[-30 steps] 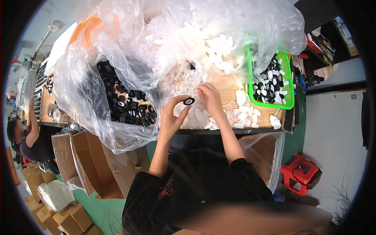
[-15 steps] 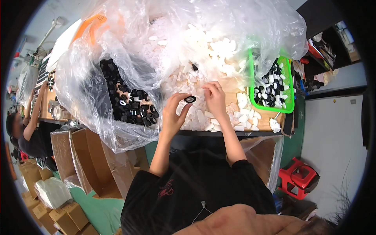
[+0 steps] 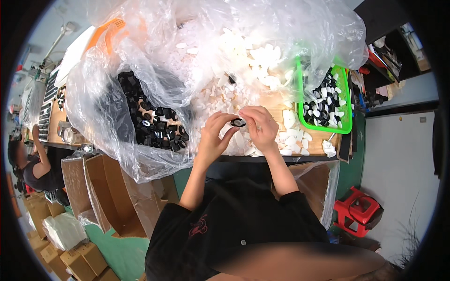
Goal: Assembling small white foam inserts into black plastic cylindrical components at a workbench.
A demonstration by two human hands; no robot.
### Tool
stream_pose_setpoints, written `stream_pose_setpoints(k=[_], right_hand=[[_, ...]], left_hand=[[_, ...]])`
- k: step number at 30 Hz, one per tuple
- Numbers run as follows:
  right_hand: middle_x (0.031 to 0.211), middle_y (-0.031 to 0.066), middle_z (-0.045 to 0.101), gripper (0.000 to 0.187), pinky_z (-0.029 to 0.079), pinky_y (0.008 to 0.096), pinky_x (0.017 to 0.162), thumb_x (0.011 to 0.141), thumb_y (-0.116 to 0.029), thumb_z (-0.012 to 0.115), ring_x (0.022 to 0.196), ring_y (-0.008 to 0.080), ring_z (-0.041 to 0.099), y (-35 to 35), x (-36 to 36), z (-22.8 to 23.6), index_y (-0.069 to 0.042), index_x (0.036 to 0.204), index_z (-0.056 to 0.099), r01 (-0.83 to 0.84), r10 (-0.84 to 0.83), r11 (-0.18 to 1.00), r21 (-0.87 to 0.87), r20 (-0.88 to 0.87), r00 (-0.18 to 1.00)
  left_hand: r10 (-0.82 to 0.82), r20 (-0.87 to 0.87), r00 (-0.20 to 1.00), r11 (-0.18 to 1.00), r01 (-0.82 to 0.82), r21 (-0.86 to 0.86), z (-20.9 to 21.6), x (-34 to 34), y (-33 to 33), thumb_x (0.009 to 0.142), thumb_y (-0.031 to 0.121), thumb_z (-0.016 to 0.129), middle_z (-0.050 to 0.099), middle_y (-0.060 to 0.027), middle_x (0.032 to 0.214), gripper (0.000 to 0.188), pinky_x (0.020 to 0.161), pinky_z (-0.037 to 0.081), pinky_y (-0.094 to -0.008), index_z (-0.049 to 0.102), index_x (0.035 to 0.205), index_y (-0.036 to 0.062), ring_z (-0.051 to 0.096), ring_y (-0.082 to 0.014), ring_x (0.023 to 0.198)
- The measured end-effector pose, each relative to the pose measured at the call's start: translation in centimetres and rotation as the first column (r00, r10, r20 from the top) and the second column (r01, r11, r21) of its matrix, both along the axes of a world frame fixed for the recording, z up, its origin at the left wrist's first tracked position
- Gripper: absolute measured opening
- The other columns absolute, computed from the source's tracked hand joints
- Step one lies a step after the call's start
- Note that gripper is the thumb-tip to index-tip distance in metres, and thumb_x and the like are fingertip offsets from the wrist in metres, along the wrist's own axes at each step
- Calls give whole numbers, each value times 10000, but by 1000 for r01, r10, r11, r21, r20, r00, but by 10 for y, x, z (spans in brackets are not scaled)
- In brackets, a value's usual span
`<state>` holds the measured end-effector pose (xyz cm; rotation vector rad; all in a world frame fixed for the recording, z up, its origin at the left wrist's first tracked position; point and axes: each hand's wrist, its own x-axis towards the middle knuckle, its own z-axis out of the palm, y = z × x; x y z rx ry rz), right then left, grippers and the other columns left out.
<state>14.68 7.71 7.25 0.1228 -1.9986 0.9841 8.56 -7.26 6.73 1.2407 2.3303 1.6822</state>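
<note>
On the bench [image 3: 281,105], a large clear bag [image 3: 154,70] of black caps [image 3: 150,124] and a heap of white inserts [image 3: 243,65] are left, far outweighing the mixed pieces gathered in the green basket [image 3: 348,126]; most of the work is judged undone. Over the bench edge, one black cap [image 3: 238,122] is pinched between the left hand [image 3: 214,136] and right hand [image 3: 257,125], fingers closed on it. Whether an insert is seated cannot be made out; perhaps partly.
</note>
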Motion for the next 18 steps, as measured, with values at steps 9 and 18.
stream_pose_setpoints(k=[9, 18], right_hand=[[1043, 147, 692, 304, 579, 329, 820, 844, 79, 690, 977, 282, 694, -8, 4, -8, -39, 1106, 588, -112, 112, 993, -26, -2, 994], [1143, 183, 663, 187, 534, 379, 891, 858, -13, 687, 1042, 299, 655, -1, 21, -5, -26, 1026, 605, -133, 161, 969, -206, 127, 979]], left_hand=[[38, 93, 995, 993, -48, 104, -3, 8, 1, 778, 9, 755, 709, -114, 987, 287, 1057, 432, -448, 667, 1052, 3, 681, -276, 965], [47, 30, 998, 989, -51, 137, 10, 7, 2, 777, 31, 770, 707, -94, 999, 290, 1014, 454, -465, 683, 1053, 46, 660, -296, 975]])
